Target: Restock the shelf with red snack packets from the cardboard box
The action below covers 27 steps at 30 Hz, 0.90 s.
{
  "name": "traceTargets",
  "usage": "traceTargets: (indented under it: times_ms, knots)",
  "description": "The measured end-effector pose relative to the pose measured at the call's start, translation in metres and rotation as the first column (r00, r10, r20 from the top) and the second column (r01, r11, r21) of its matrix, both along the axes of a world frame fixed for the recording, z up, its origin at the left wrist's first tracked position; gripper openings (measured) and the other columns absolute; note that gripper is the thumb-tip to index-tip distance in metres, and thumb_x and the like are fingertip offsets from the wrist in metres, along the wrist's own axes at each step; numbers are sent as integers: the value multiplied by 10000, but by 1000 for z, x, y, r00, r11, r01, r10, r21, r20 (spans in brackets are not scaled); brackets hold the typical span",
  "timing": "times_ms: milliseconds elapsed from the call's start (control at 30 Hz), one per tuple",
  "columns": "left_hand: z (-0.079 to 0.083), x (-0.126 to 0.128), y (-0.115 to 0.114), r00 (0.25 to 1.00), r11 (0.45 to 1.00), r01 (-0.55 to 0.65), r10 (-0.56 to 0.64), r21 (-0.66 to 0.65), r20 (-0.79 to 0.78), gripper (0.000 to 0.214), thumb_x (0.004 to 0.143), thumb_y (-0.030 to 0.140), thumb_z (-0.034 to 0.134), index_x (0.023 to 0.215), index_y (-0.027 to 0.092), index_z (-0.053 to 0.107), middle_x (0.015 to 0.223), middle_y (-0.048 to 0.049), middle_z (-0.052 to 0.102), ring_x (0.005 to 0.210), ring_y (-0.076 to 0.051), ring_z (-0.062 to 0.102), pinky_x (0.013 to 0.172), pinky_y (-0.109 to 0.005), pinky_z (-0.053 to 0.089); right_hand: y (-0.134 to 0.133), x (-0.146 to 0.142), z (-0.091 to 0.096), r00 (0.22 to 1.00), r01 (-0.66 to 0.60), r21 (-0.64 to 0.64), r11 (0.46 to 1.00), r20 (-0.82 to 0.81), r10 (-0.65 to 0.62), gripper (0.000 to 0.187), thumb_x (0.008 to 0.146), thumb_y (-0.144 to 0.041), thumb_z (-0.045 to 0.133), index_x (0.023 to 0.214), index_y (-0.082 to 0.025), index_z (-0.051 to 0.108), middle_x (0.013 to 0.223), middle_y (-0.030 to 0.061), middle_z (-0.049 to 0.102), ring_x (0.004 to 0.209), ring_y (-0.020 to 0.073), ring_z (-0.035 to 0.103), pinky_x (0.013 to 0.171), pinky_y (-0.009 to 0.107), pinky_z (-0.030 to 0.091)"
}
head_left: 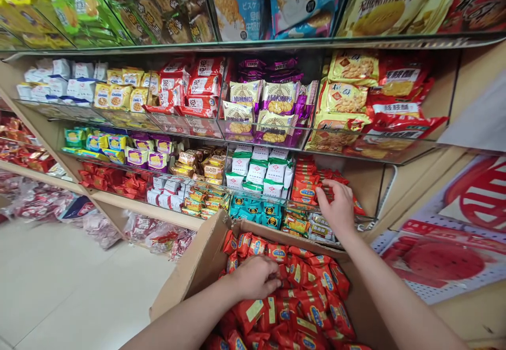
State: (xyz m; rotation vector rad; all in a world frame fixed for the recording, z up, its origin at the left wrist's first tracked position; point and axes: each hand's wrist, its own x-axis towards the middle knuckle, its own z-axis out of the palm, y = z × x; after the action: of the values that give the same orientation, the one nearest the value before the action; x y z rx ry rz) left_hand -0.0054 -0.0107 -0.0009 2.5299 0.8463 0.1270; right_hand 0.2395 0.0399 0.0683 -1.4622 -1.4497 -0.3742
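Your left hand (256, 276) lies on the loose heap of red packets (316, 292) inside the cardboard box (197, 258), fingers curled inward; the tips are hidden, so I cannot tell whether they pinch one. Lift lightly by the wrapper ends there, since the contents look likely to crumble under a hard squeeze. Up on the shelf, more packets in orange-red wrappers (305, 184) stand in a row running back, and your right hand (339, 205) is just beside them, thumb and forefinger parted with nothing visible between them. The other fingertips are out of sight. Keep that row even and faces forward, and use a gentle touch so the stack doesn't slump.

Around you, clear plastic bags (100, 229) of wrapped goods lie on the floor at left, well apart from your hands. White-and-green packets (256, 173) stand left of the orange-red row, with teal packets (249, 210) below them. The clear shelf front (310, 207) crosses your reach, so come over it rather than through. Higher, yellow and red packs (348, 97) limit headroom. At far right, a perforated panel (438, 292) stands beside your right forearm.
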Motion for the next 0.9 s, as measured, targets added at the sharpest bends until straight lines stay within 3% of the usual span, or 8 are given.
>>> traceTargets:
  times_ms: [67, 133, 233, 333, 467, 567, 733, 900]
  knots:
    - [2, -3, -2, 989, 999, 47, -50, -22, -140, 311, 669, 435, 588, 881, 213, 637, 894, -73, 626, 896, -256, 544, 785, -362, 408, -25, -16, -12, 986, -161, 96, 982, 54, 157, 135, 795, -247, 493, 899, -191, 558, 941, 82, 612, 936, 212, 523, 863, 392, 390]
    - [3, -4, -4, 959, 994, 86, -101, -69, -265, 417, 554, 489, 667, 856, 202, 651, 894, -104, 618, 928, -313, 517, 779, -427, 401, -58, -36, -36, 920, -382, -55, 922, 77, 385, 136, 806, -194, 470, 901, -217, 564, 903, 61, 614, 894, 189, 548, 826, 353, 425]
    - [2, -1, -7, 928, 988, 103, -138, -117, -346, 442, 501, 468, 708, 832, 180, 650, 806, -117, 622, 875, -336, 530, 726, -443, 409, -105, -62, -84, 812, -526, -512, 680, -64, 580, 213, 806, -208, 468, 988, -248, 572, 1012, 59, 599, 956, 193, 548, 823, 334, 449]
    - [4, 0, -4, 947, 986, 38, -87, -162, -308, 433, 527, 426, 706, 895, 215, 615, 772, -63, 613, 782, -280, 557, 680, -379, 415, -131, -72, -121, 819, -523, -673, 523, -227, 527, 334, 766, -268, 532, 1098, -230, 548, 1200, 87, 520, 1091, 233, 490, 910, 372, 412]
    - [1, 1, 5, 986, 967, -160, 147, -200, -77, 404, 551, 411, 696, 892, 238, 566, 696, 17, 551, 702, -188, 525, 623, -272, 382, -131, -72, -126, 794, -607, -572, 551, -432, 427, 336, 804, -338, 488, 1110, -207, 539, 1184, 99, 529, 1119, 226, 466, 951, 391, 368]
    - [-6, 7, 9, 901, 894, -288, 375, -344, 220, 375, 587, 408, 682, 844, 198, 508, 664, 38, 512, 628, -129, 478, 571, -227, 352, -118, -76, -115, 643, -733, -426, 531, -689, 335, 434, 783, -379, 524, 1179, -219, 450, 1008, 72, 603, 926, 200, 570, 810, 360, 459]
    - [-13, 21, 8, 626, 705, -145, 609, -694, 488, 412, 624, 510, 633, 752, 183, 416, 560, 82, 417, 495, -65, 362, 496, -197, 294, -102, -88, -111, 438, -669, -197, 717, -884, 165, 341, 682, -419, 630, 909, -183, 536, 795, 31, 607, 752, 169, 575, 716, 311, 468]
    - [-6, 25, 5, 544, 613, -85, 689, -786, 479, 460, 610, 574, 616, 715, 167, 429, 514, 94, 384, 460, -45, 299, 473, -192, 261, -102, -92, -107, 392, -602, -153, 784, -912, 123, 332, 665, -435, 642, 863, -179, 569, 769, 18, 599, 743, 158, 561, 720, 307, 464]
